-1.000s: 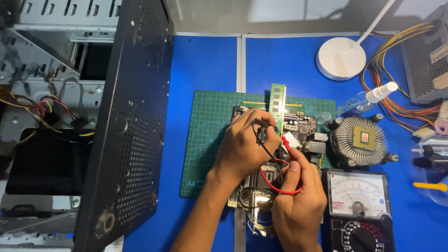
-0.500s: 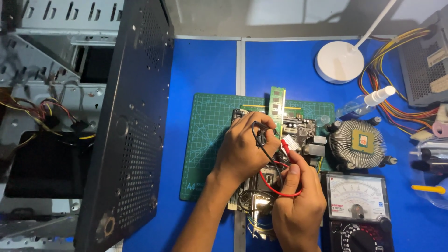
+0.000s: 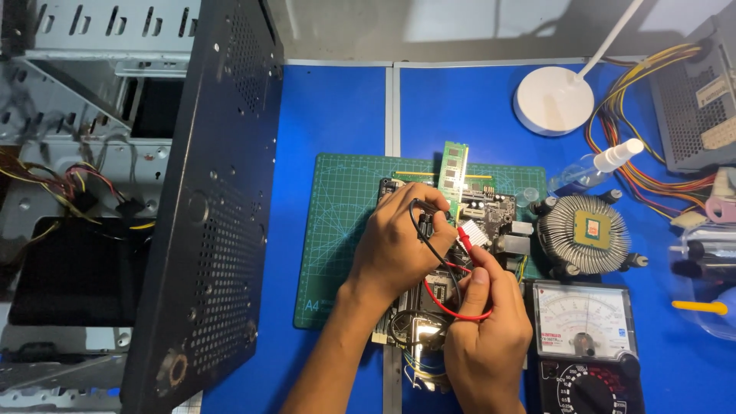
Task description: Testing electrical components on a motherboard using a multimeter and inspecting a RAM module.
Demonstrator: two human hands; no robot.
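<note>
- Head view: step looks like probing the green computer motherboard [image 3: 491,218] lying on the green cutting mat [image 3: 345,230]; the analog multimeter with white dial face [image 3: 586,341] sits just right of it
- left hand [image 3: 399,245] curled over the board, fingers pinching the black probe lead [image 3: 429,241]
- right hand [image 3: 483,330] below it, thumb and forefinger pinching the red probe [image 3: 465,241], tip angled up onto the board
- next move, I judge, calls for steady tip contact; both wrists low over the board

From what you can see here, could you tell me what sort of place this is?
Probably an electronics or computer repair bench. A circuit board lies on a green cutting mat, where the left hand and right hand hold probes. An analog multimeter and an opened computer case sit alongside.
</note>
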